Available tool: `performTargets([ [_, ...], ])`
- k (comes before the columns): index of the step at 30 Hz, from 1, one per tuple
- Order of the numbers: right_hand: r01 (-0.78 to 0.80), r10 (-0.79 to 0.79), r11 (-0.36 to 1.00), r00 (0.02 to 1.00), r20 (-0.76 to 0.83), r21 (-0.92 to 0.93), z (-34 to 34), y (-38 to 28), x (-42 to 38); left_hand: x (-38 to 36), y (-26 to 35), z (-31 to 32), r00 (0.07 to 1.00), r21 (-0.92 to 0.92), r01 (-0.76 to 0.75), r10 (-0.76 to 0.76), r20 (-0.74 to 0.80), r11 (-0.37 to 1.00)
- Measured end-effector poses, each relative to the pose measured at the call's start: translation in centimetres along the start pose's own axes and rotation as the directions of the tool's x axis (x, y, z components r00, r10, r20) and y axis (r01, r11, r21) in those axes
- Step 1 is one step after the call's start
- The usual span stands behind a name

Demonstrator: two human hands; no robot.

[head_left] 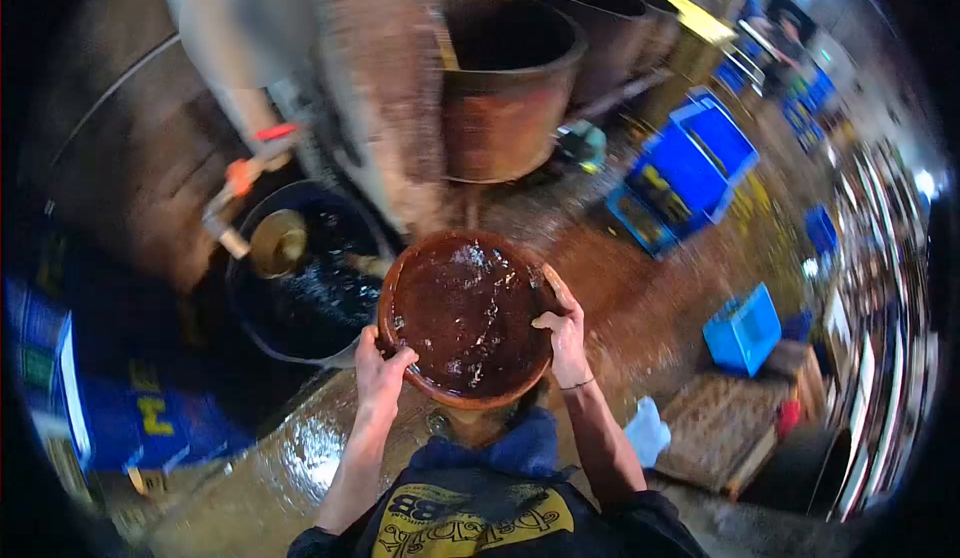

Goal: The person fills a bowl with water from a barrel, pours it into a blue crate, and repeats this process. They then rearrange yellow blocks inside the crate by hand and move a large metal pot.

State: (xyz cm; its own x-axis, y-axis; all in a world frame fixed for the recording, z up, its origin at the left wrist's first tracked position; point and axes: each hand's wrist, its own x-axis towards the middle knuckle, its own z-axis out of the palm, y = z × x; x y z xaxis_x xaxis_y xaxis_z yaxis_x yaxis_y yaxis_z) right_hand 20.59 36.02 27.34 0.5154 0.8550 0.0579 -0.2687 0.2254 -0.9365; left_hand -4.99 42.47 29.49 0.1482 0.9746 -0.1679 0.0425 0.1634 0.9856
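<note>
A round brown basin (466,314) full of dark wet liquid is held in front of me, over the wet floor. My left hand (381,370) grips its near left rim. My right hand (563,336) grips the right rim, thumb over the edge. A dark tub of water (310,288) sits just left of the basin, with a brass-coloured bowl (278,242) floating or resting in it.
A large rusty metal vat (505,88) stands behind, with another vat (600,18) beyond it. Blue plastic crates (690,163) lie to the right, and another blue crate (742,330) sits nearer. Pipes with an orange valve (245,173) run at left. The floor (640,298) is wet.
</note>
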Motion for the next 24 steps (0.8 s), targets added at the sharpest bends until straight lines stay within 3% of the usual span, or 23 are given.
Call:
performTargets([
  [5, -0.009, 0.005, 1.0, 0.936, -0.352, -0.009, -18.2, -4.0, -5.9, -2.6, -3.0, 17.2, 0.925, 0.052, 0.047, -0.063, 0.375, 0.998],
  [6, -0.083, 0.068, 0.996, 0.886, -0.458, -0.013, -21.9, -5.0, -7.2, -3.1, -4.5, 20.9, 0.901, 0.056, 0.081, -0.097, 0.422, 0.995],
  [11, -0.067, -0.031, 0.992, 0.675, -0.737, -0.103, -39.2, -11.6, -13.2, -9.3, -5.6, 41.0, 0.729, 0.142, 0.157, -0.212, 0.651, 0.977],
  [13, -0.033, -0.068, 0.994, 0.598, -0.798, -0.109, -44.8, -15.0, -15.3, -12.1, -5.2, 48.7, 0.638, 0.147, 0.239, -0.269, 0.722, 0.96],
  [15, 0.048, -0.108, 0.994, 0.514, -0.851, -0.097, -50.9, -18.2, -17.3, -14.8, -6.0, 56.2, 0.551, 0.204, 0.117, -0.234, 0.801, 0.972],
  [19, 0.09, -0.259, 0.966, 0.298, -0.919, -0.243, -61.2, -23.5, -20.1, -19.5, -5.2, 70.8, 0.361, 0.206, 0.122, -0.236, 0.902, 0.971],
  [21, 0.115, -0.241, 0.969, 0.227, -0.944, -0.22, -66.3, -25.5, -21.1, -20.9, -5.9, 78.0, 0.28, 0.159, 0.001, -0.153, 0.948, 0.987],
  [24, 0.124, -0.313, 0.945, 0.059, -0.948, -0.304, -72.3, -29.3, -20.1, -23.2, -5.4, 88.3, 0.158, 0.207, 0.088, -0.219, 0.963, 0.974],
])
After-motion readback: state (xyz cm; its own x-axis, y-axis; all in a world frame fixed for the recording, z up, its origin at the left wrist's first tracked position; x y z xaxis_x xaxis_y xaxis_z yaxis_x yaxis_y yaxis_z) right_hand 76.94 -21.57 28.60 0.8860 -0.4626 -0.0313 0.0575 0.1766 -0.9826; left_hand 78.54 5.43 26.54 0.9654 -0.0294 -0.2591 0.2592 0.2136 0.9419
